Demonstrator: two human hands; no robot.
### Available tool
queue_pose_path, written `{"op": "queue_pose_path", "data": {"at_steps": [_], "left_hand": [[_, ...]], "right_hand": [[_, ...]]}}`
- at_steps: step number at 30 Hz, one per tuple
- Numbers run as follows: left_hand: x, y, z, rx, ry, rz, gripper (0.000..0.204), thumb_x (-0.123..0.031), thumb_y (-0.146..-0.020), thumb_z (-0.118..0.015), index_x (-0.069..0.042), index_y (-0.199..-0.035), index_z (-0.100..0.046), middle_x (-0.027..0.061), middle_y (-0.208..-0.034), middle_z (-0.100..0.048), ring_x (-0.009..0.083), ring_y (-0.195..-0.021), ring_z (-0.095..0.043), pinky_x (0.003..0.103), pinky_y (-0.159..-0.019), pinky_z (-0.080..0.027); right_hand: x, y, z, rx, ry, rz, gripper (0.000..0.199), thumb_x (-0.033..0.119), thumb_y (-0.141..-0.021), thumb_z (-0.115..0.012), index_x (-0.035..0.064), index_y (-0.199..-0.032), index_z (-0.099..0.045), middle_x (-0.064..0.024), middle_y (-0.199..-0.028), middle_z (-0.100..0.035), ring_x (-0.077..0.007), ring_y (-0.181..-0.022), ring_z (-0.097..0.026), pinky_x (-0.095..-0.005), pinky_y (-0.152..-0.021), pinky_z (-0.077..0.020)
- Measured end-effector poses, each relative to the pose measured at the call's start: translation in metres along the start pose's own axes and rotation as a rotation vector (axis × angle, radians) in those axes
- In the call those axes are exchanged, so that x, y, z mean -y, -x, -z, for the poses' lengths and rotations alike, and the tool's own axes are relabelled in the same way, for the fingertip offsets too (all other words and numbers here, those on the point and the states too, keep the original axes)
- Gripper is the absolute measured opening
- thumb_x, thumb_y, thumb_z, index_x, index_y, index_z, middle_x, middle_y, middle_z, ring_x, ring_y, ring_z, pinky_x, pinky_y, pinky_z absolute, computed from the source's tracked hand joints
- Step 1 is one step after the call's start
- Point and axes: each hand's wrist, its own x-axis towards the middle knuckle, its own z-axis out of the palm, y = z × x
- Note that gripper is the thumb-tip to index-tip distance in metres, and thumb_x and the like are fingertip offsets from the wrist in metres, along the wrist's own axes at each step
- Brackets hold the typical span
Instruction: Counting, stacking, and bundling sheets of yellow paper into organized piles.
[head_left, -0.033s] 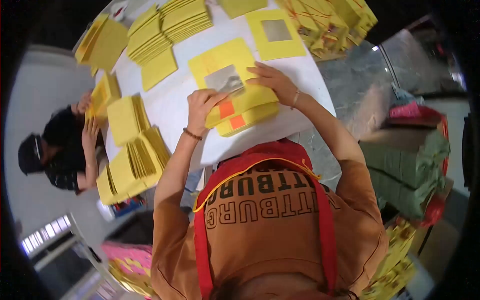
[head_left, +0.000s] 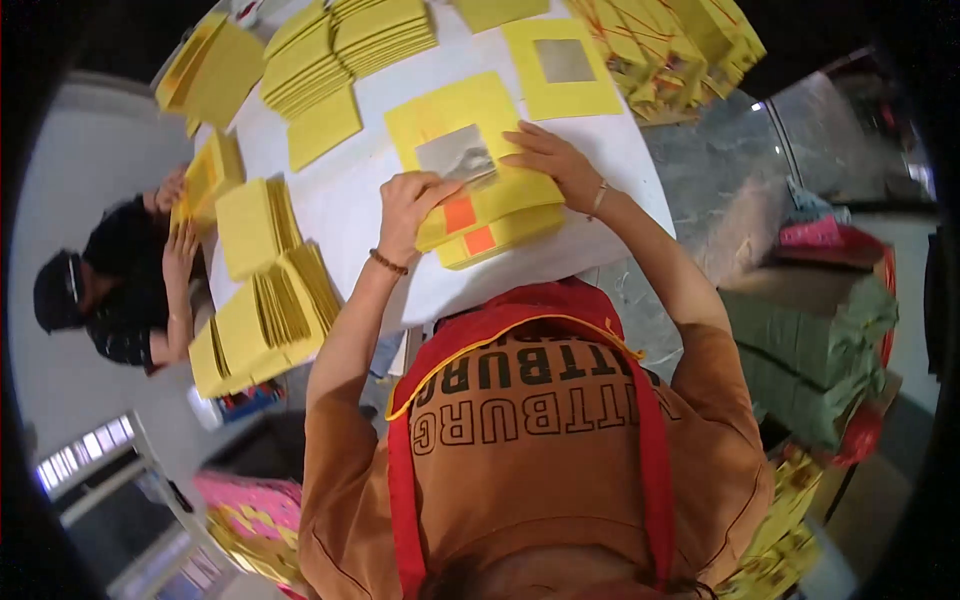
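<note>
A flat yellow paper piece with a grey, shiny window lies on a small yellow stack close to the table's near edge. Orange patches show along its near left part. My left hand is closed, fingers curled, at the left edge of this piece, with thumb and forefinger reaching to the window's near side. What sits under the curled fingers is partly hidden. Across from it, my right hand lies open and flat on the right side of the same piece, fingers apart.
Yellow paper stacks stand on the white table, with more along its left side. Another windowed yellow piece lies at the far right, near bundles with orange strings. A person in black handles yellow paper at the left.
The view has shifted very slightly. Both my hands keep their places on the windowed paper piece.
</note>
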Motion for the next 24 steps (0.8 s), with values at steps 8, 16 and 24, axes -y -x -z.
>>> {"op": "queue_pose_path", "data": {"at_steps": [8, 16, 24], "left_hand": [[-0.019, -0.018, 0.028, 0.028, -0.132, -0.073, 0.028, -0.016, -0.073, -0.054, -0.016, -0.100, -0.061, 0.0014, -0.093, -0.054, 0.0187, -0.091, -0.050, 0.033, -0.079, -0.032], [-0.043, 0.005, 0.034, 0.140, 0.123, 0.084, 0.026, -0.017, -0.074, -0.055, -0.011, -0.099, -0.061, 0.0040, -0.096, -0.058, 0.0199, -0.088, -0.052, 0.030, -0.076, -0.037], [-0.035, -0.006, 0.022, 0.045, 0.411, 0.527, 0.015, -0.015, -0.081, -0.059, -0.004, -0.091, -0.062, 0.0048, -0.066, -0.059, 0.0147, -0.065, -0.052, 0.027, -0.058, -0.039]], "right_hand": [[0.026, -0.002, 0.037, 0.194, 0.266, -0.116, 0.038, 0.007, -0.074, -0.055, 0.0201, -0.110, -0.056, -0.0025, -0.126, -0.047, -0.0225, -0.124, -0.035, -0.0476, -0.099, -0.0256], [0.051, 0.005, 0.039, 0.203, -0.067, -0.138, 0.028, 0.007, -0.074, -0.055, 0.0126, -0.101, -0.060, -0.0027, -0.109, -0.058, -0.0223, -0.106, -0.050, -0.0370, -0.087, -0.0328], [0.045, 0.003, 0.022, 0.108, -0.340, -0.562, 0.019, 0.013, -0.079, -0.057, 0.0076, -0.097, -0.062, -0.0080, -0.092, -0.061, -0.0192, -0.089, -0.056, -0.0292, -0.071, -0.0390]]}}
